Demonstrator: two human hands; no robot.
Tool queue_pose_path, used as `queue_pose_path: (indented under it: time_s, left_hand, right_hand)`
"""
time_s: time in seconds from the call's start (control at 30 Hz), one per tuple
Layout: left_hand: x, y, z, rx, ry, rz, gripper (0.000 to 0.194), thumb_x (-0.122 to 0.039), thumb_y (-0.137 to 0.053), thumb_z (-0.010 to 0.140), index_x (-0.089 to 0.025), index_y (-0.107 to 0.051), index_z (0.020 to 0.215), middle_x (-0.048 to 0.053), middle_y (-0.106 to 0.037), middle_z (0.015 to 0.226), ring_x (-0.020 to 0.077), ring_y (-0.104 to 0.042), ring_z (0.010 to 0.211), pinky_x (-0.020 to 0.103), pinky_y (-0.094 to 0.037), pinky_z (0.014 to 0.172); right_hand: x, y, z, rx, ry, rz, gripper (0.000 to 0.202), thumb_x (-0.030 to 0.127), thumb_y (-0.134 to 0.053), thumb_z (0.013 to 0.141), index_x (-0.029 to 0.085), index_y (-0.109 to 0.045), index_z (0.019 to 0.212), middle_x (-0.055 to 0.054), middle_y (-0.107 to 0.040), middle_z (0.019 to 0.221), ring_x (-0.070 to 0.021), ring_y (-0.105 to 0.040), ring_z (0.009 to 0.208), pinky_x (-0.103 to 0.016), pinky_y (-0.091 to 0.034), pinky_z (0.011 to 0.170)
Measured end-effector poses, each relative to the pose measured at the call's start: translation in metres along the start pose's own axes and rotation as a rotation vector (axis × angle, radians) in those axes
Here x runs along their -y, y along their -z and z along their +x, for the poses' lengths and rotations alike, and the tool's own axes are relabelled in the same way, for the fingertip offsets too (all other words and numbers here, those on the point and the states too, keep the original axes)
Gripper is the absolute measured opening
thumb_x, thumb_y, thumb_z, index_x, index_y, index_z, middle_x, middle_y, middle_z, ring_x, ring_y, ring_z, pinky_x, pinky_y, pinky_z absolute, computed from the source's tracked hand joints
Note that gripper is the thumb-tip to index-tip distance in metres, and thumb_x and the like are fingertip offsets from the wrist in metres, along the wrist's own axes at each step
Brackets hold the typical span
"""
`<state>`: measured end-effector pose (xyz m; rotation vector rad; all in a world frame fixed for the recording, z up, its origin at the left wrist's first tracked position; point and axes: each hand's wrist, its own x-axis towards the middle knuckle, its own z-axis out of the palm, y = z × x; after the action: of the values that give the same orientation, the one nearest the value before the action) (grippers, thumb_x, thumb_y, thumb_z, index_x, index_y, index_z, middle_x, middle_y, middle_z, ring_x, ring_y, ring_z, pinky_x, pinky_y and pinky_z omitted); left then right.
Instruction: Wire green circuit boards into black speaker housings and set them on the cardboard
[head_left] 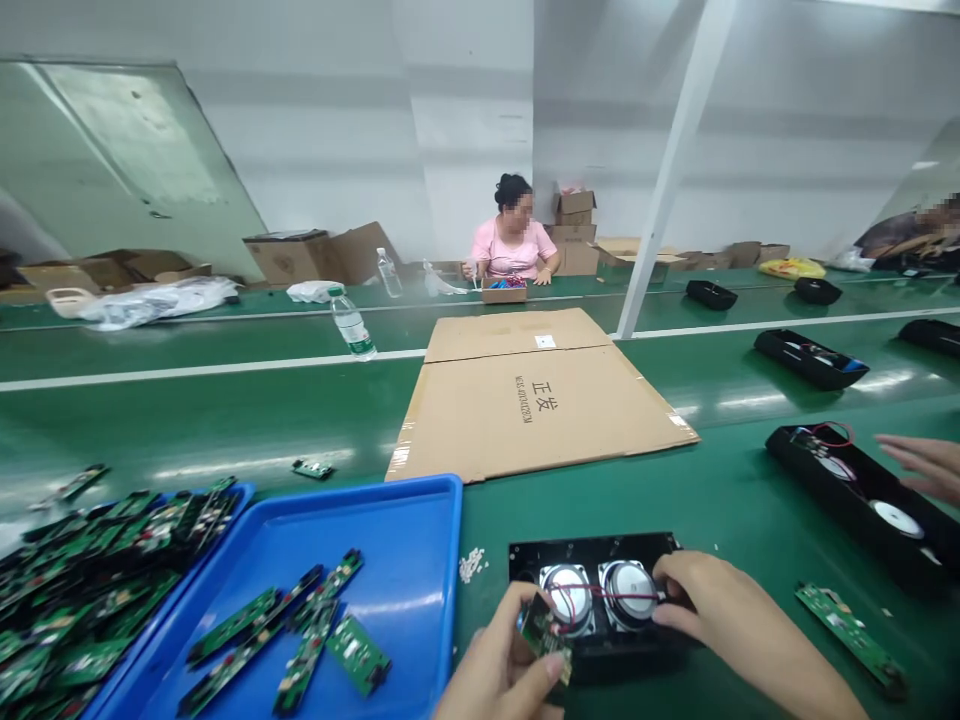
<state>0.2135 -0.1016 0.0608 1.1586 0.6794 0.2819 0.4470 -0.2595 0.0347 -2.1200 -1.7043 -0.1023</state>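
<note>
Gripping an apparently unfitted circuit board [546, 632] with left hand [491, 662], curling right hand [709, 597], grasp unclear, beside speaker drivers [628, 594] seated in black housing [592, 550].

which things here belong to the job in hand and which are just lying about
Job, apparently: circuit board in the left hand; black speaker housing; boards in the blue tray.

Lying about, probably: green-capped water bottle; yellow plastic bag; flattened cardboard.

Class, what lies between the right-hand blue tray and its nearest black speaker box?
In the head view: white bits on the green table, and, lower down, the left hand.
</note>
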Motion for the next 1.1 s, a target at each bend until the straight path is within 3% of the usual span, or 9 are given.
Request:
queue_pose_path:
  time_s: [0.13, 0.23, 0.3, 0.47, 0.6, 0.77, 0.87, 1.03, 1.1]
  left_hand:
    - [-0.015, -0.021, 0.005, -0.224, -0.159, 0.462, 0.03, -0.034, -0.068, 0.078, -0.022, -0.059, 0.104, 0.003, -0.071, 0.058, 0.0199, -0.067, 0.055, 0.024, -0.049, 0.057]
    - [-0.024, -0.031, 0.005, -0.298, -0.149, 0.583, 0.026, -0.027, -0.056, 0.083, -0.021, -0.057, 0.108, 0.004, -0.072, 0.06, 0.0222, -0.069, 0.057, 0.025, -0.048, 0.059]
    - [-0.026, -0.033, 0.005, -0.284, -0.092, 0.637, 0.028, -0.03, -0.047, 0.086, -0.021, -0.053, 0.111, 0.005, -0.073, 0.063, 0.0242, -0.07, 0.059, 0.028, -0.049, 0.06]
    - [-0.022, -0.029, 0.01, -0.197, -0.023, 0.711, 0.034, -0.037, -0.032, 0.088, -0.021, -0.043, 0.117, 0.007, -0.074, 0.068, 0.0287, -0.071, 0.066, 0.038, -0.05, 0.068]
    - [-0.014, -0.022, 0.014, -0.166, -0.032, 0.673, 0.037, -0.041, -0.031, 0.088, -0.022, -0.04, 0.119, 0.007, -0.074, 0.07, 0.0284, -0.07, 0.066, 0.039, -0.051, 0.067]
    - [-0.004, -0.018, 0.018, -0.194, -0.027, 0.597, 0.04, -0.045, -0.036, 0.088, -0.02, -0.042, 0.119, 0.007, -0.072, 0.069, 0.0275, -0.071, 0.067, 0.036, -0.05, 0.064]
    - [0.001, -0.018, 0.019, -0.227, -0.042, 0.556, 0.045, -0.049, -0.042, 0.087, -0.02, -0.043, 0.12, 0.006, -0.073, 0.072, 0.0264, -0.071, 0.065, 0.035, -0.052, 0.064]
    - [0.004, -0.018, 0.02, -0.213, -0.013, 0.427, 0.057, -0.057, -0.046, 0.083, -0.018, -0.042, 0.124, 0.012, -0.074, 0.082, 0.0259, -0.073, 0.068, 0.036, -0.058, 0.065]
    - [0.003, -0.019, 0.02, -0.212, -0.02, 0.413, 0.06, -0.058, -0.047, 0.082, -0.018, -0.043, 0.125, 0.013, -0.074, 0.081, 0.0263, -0.074, 0.068, 0.037, -0.059, 0.065]
  right_hand:
    - [0.0, -0.008, 0.006, -0.11, 0.2, -0.122, 0.027, 0.019, -0.069, 0.084, 0.022, -0.053, 0.062, 0.001, -0.057, 0.055, -0.0092, -0.054, 0.042, -0.019, -0.032, 0.032]
    - [0.001, -0.013, 0.008, -0.161, 0.187, -0.199, 0.017, 0.017, -0.066, 0.086, 0.023, -0.059, 0.072, -0.002, -0.061, 0.065, -0.0124, -0.06, 0.054, -0.021, -0.042, 0.037]
    - [0.002, -0.015, 0.006, -0.122, 0.161, -0.224, 0.017, 0.012, -0.065, 0.084, 0.024, -0.061, 0.073, -0.002, -0.062, 0.067, -0.0142, -0.062, 0.059, -0.023, -0.046, 0.041]
    - [0.004, -0.023, -0.002, -0.006, 0.047, -0.296, 0.033, -0.005, -0.057, 0.074, 0.021, -0.05, 0.055, 0.0, -0.055, 0.055, -0.013, -0.057, 0.053, -0.023, -0.041, 0.043]
    - [0.007, -0.019, 0.001, 0.012, -0.012, -0.295, 0.026, -0.004, -0.052, 0.073, 0.02, -0.054, 0.064, -0.002, -0.058, 0.065, -0.018, -0.06, 0.062, -0.027, -0.045, 0.049]
    - [0.039, -0.003, 0.017, -0.071, -0.071, 0.098, 0.019, 0.012, -0.04, 0.093, 0.021, -0.057, 0.091, -0.005, -0.061, 0.093, -0.0159, -0.061, 0.082, -0.026, -0.052, 0.065]
    - [0.062, -0.009, 0.024, -0.108, -0.162, 0.404, 0.021, 0.023, -0.037, 0.099, 0.022, -0.057, 0.095, -0.002, -0.062, 0.09, -0.0118, -0.062, 0.077, -0.022, -0.051, 0.066]
    - [0.077, -0.027, 0.029, 0.009, -0.409, 0.834, 0.022, 0.043, -0.057, 0.093, 0.021, -0.059, 0.087, 0.002, -0.067, 0.074, -0.0133, -0.065, 0.069, -0.02, -0.049, 0.062]
    - [0.076, -0.029, 0.03, -0.006, -0.402, 0.879, 0.025, 0.043, -0.064, 0.089, 0.02, -0.061, 0.079, 0.002, -0.067, 0.07, -0.0134, -0.064, 0.066, -0.02, -0.048, 0.061]
